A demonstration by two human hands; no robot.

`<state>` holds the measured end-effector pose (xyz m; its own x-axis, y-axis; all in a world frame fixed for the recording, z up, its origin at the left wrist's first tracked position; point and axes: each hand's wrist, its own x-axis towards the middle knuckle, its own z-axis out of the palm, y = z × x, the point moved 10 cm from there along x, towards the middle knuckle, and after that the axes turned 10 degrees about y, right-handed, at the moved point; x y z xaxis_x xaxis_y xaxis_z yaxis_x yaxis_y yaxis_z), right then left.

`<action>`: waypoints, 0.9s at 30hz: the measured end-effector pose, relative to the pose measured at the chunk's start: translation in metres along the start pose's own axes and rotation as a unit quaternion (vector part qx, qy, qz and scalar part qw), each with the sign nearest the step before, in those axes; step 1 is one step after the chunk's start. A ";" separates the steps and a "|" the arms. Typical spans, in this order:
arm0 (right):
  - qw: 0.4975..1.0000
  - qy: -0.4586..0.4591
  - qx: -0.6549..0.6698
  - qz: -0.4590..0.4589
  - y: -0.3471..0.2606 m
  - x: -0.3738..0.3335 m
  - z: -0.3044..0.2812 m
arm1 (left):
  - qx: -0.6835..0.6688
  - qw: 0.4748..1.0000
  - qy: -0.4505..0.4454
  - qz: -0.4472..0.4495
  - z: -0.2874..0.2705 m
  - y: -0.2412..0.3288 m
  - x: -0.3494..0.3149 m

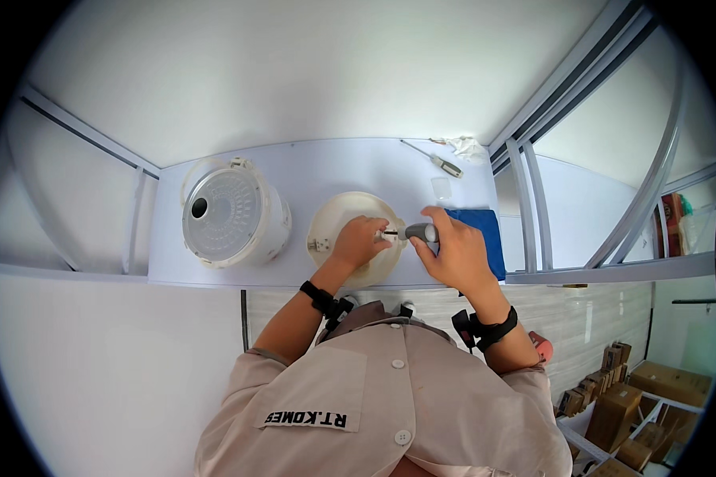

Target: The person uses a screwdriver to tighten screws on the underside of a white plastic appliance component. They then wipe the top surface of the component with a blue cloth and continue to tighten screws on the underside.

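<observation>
A round cream plastic cover (pixel 326 213) lies near the table's front edge, with a small metal-looking fitting (pixel 320 245) on its left side. My left hand (pixel 360 242) reaches over the cover, its fingers closed on a small white part (pixel 387 236) by the cover's right side. In my right hand (pixel 461 253) is a screwdriver (pixel 418 232) with a grey handle, gripped between thumb and fingers. It lies nearly level, its shaft pointing left at the white part between my left fingertips. My left fingers partly hide that part, so its exact kind does not show.
A white rice cooker body (pixel 275 230) with a silver perforated disc (pixel 235 211) stands at the left. Behind my right hand lie a second screwdriver (pixel 445 164), a clear plastic piece (pixel 441 188) and crumpled white wrapping (pixel 468 149). A blue cloth or pouch (pixel 485 230) is at the right.
</observation>
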<state>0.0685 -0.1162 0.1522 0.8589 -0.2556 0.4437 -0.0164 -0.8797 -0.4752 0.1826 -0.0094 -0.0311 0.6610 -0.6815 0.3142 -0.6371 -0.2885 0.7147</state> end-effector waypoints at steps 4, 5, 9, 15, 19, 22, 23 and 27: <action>0.996 0.030 -0.075 -0.037 -0.004 0.007 0.005 | -0.023 0.999 -0.035 0.006 0.007 0.001 -0.001; 0.994 0.022 -0.100 -0.039 -0.005 0.008 0.007 | -0.019 0.999 -0.032 0.012 0.006 0.002 -0.002; 0.981 -0.069 -0.184 0.010 -0.009 0.009 0.020 | -0.021 0.999 -0.026 0.013 0.005 0.003 -0.004; 0.998 0.016 -0.028 -0.049 -0.051 0.017 0.001 | -0.035 0.999 -0.019 -0.010 0.003 0.004 -0.004; 0.987 0.032 0.025 -0.158 -0.051 0.013 0.015 | -0.010 0.999 -0.031 -0.005 0.005 0.008 -0.002; 0.985 0.004 -0.120 -0.126 -0.052 0.017 0.018 | -0.002 1.000 -0.019 0.008 0.005 0.006 -0.007; 0.981 -0.070 -0.168 -0.060 -0.043 0.020 0.026 | -0.007 1.000 -0.023 0.007 0.007 0.004 -0.007; 0.953 -0.157 -0.259 0.029 -0.032 0.014 0.027 | -0.006 1.000 -0.006 0.015 0.006 0.006 -0.008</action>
<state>0.0949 -0.0810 0.1525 0.9586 -0.2480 0.1401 -0.2481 -0.9686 -0.0166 0.1714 -0.0097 -0.0332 0.6358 -0.6985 0.3283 -0.6520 -0.2584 0.7128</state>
